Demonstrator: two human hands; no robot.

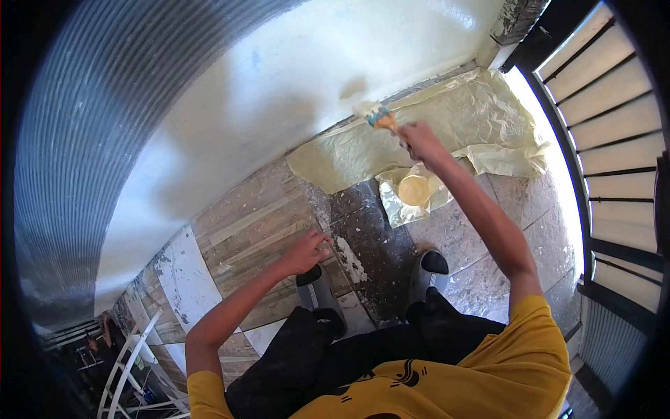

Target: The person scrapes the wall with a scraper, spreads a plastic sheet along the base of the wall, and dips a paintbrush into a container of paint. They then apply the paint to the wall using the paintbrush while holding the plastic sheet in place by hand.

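Note:
In the head view my right hand (419, 140) is closed around the wooden handle of a paintbrush (382, 119). The brush's pale, paint-covered bristles point to the left, close to the lower part of the white wall (272, 91); whether they touch it I cannot tell. Below my right hand, a round container of cream paint (414, 190) stands on a crumpled sheet (398, 211) on the floor. My left hand (307, 253) hangs above my left shoe, holding nothing, with its fingers loosely apart.
Yellowish sheeting (474, 112) lies along the wall's foot. A barred gate (607, 140) stands at the right. White metal framing (129, 363) is at the lower left. My shoes (429, 272) rest on paint-spotted tiles. Corrugated metal (91, 140) covers the upper left.

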